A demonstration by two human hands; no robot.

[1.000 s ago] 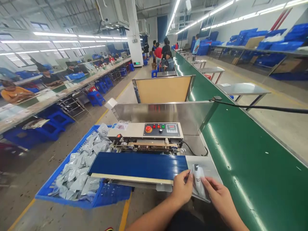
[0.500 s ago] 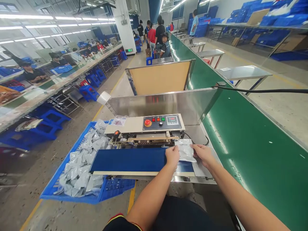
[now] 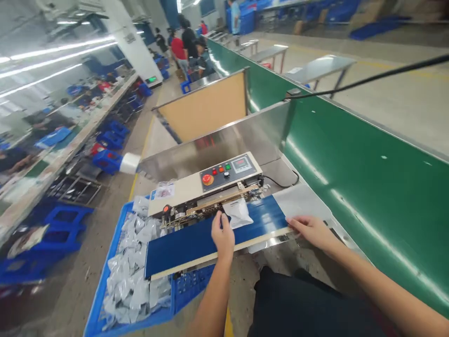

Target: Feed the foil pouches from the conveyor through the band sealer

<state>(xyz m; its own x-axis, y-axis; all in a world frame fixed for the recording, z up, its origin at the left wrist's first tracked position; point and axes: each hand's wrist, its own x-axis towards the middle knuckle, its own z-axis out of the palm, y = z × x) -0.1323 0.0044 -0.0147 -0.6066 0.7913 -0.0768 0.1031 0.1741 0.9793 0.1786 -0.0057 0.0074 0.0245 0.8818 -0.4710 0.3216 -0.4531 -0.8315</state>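
A small white plastic bag (image 3: 238, 213) lies on the blue conveyor belt (image 3: 189, 248), its upper edge at the sealing strip of a band sealing machine (image 3: 182, 192). My left hand (image 3: 223, 238) is just left of the bag, fingers raised and slightly apart, with nothing visible gripped in them. Over the belt's right end is my right hand (image 3: 310, 230), apart from the bag, its fingers stretched out loosely and holding nothing visible. Whether its fingertips touch the belt edge is unclear.
A blue crate (image 3: 94, 299) full of silvery-white bags (image 3: 131, 276) stands beyond the belt's left end. Along the right runs a long green conveyor (image 3: 351, 187), with a black cable (image 3: 372, 77) stretched over it. A metal panel (image 3: 217, 140) rises behind the machine.
The bag has moved left along the sealing strip and is out of my right hand. My left hand has moved left and come off the bag. The camera view has turned and tilted.
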